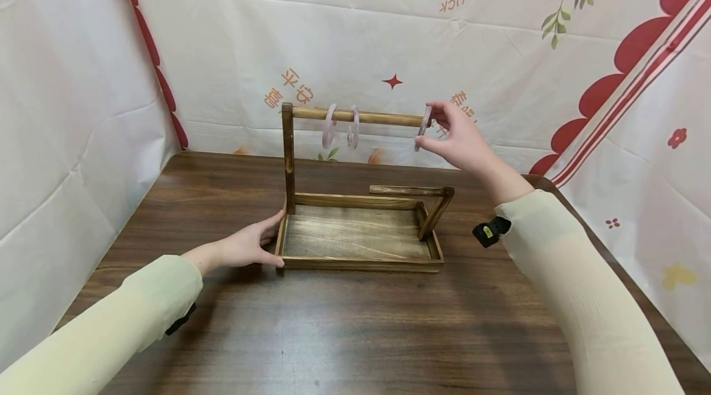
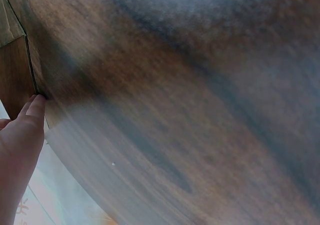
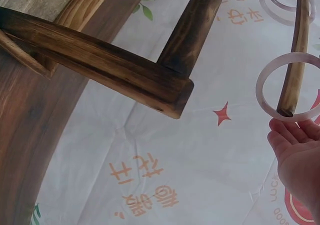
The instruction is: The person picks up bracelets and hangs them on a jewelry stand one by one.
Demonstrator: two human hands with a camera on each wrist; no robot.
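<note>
A dark brown wooden bangle stand, whose base is a shallow tray (image 1: 355,264), stands on the table. Its left post carries a long upper bar (image 1: 389,118). Two pale lilac bangles, one bangle (image 1: 329,129) just left of the other bangle (image 1: 354,129), hang on that bar. Between thumb and fingers my right hand (image 1: 458,136) pinches a third lilac bangle (image 1: 424,126) upright at the bar's free right end. In the right wrist view, the bar's tip shows inside this bangle (image 3: 260,87). My left hand (image 1: 247,244) holds the tray's left end, thumb at the front corner.
A shorter, lower arm (image 1: 408,190) points left from a slanted post (image 1: 437,215) at the tray's right end, with no bangle on it. Behind the brown table (image 1: 333,327) hangs a white printed cloth (image 1: 233,62), and more cloth lines both sides.
</note>
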